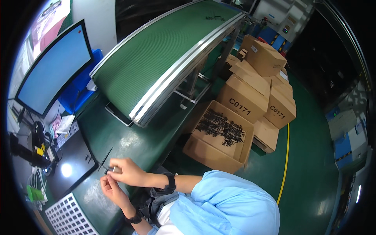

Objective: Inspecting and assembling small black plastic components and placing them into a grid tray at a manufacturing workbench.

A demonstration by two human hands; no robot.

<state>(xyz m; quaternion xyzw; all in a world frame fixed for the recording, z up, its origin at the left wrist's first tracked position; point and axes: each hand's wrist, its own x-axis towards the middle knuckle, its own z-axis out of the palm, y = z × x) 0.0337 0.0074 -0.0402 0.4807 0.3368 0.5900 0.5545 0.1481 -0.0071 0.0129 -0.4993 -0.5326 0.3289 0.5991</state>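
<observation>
My left hand is closed in a pinch at a small black part, just over the green table. My right hand meets it from above, its fingers curled round a small grey object whose kind I cannot make out. A thin dark stick-like piece slants up and away from the fingertips; whether it joins the black part is too small to tell. Both wrists wear black bands. Beside the hands, a dark flat panel reflects a bright light.
A green conveyor belt rises beyond the table. To its left stand a monitor and blue bin. A checkered board lies near left. On the right, an open carton holds many black parts beside stacked cartons.
</observation>
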